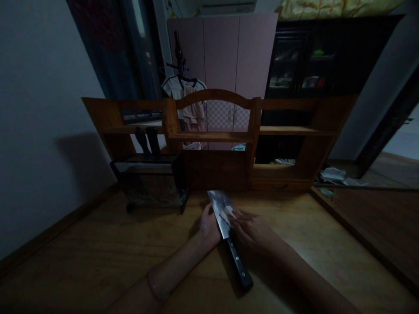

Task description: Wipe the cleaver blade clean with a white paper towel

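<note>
A cleaver (218,208) with a broad shiny blade and a black riveted handle is held at a slant over the wooden desktop, handle toward me. My left hand (209,224) is closed on the blade from the left and below; its fingers are mostly hidden behind the steel. From the right, my right hand (249,226) lays its stretched fingers on the blade's upper face. Pale streaks near those fingertips may be their reflection or something thin and white; I cannot tell. Neither hand is on the black handle.
A knife block (150,187) with two black handles sticking up stands at the left on the desktop (98,253). Behind it rises a wooden shelf unit (214,170). A raised wooden edge (360,233) runs along the right; a wall (39,131) stands left.
</note>
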{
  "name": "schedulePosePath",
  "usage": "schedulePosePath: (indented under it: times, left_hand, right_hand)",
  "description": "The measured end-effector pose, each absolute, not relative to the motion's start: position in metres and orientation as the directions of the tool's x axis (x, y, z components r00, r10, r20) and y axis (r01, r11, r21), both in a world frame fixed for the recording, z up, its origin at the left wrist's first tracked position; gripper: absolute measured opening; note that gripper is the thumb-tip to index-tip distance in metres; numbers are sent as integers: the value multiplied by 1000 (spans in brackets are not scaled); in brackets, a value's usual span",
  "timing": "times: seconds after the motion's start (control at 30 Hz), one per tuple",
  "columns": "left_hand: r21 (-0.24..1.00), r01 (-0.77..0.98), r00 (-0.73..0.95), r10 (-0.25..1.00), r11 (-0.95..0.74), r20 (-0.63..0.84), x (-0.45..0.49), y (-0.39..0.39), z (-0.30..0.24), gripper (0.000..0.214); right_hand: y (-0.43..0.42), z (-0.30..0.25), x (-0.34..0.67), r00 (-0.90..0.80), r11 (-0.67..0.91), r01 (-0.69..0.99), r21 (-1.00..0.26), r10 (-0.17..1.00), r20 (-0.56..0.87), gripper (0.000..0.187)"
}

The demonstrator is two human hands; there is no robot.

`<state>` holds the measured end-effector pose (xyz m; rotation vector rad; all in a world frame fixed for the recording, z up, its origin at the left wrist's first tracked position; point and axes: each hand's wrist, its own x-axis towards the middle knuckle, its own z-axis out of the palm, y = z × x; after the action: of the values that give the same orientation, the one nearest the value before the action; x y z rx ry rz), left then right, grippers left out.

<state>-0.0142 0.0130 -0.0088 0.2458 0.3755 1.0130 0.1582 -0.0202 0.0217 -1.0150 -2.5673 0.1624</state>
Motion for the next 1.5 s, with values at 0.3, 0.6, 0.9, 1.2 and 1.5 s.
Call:
schedulePosePath:
  times: [0.3, 0.6, 0.9, 1.2, 1.5]
  left_hand:
    - [387, -769, 476, 860, 508, -183, -16, 16, -18, 47]
    - [371, -779, 478, 861, 506, -172, -15, 17, -17, 44]
    - [400, -760, 438, 858, 512, -267, -15, 19, -18, 48]
    - [365, -775, 500, 854, 516, -145, -15, 14, -11, 46]
    - [349, -784, 487, 858, 512, -165, -17, 12, -12, 44]
  right_hand:
    - [-15, 18, 165, -579, 619, 774, -134, 777, 247, 30]
    - [-23, 21, 160, -613, 677, 706, -207, 732, 299, 30]
    - [-42, 31, 140, -737, 789, 523, -324, 609, 294, 37]
    - [-32, 36, 164, -655, 689, 695, -204, 724, 216, 34]
    - [-28, 31, 172, -684, 711, 701, -60, 693, 227, 29]
